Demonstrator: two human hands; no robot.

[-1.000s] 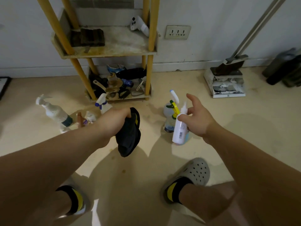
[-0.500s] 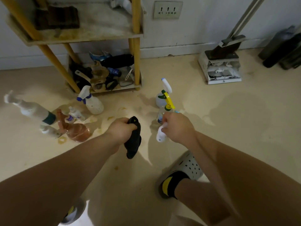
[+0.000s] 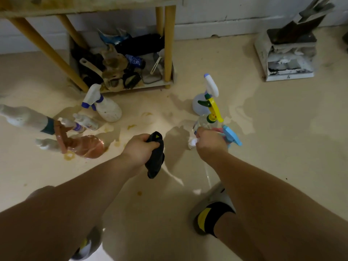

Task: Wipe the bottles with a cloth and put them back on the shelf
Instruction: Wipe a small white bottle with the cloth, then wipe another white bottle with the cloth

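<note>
Left hand holds a black cloth in curled fingers; fingers of the right hand wrap a small white bottle

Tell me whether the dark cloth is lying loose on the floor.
No, the left hand grips the dark cloth, which hangs down from its fist.

No text I can read from here, label on the small bottle too blurred, dark mark on the white box too tiny to make out
</note>
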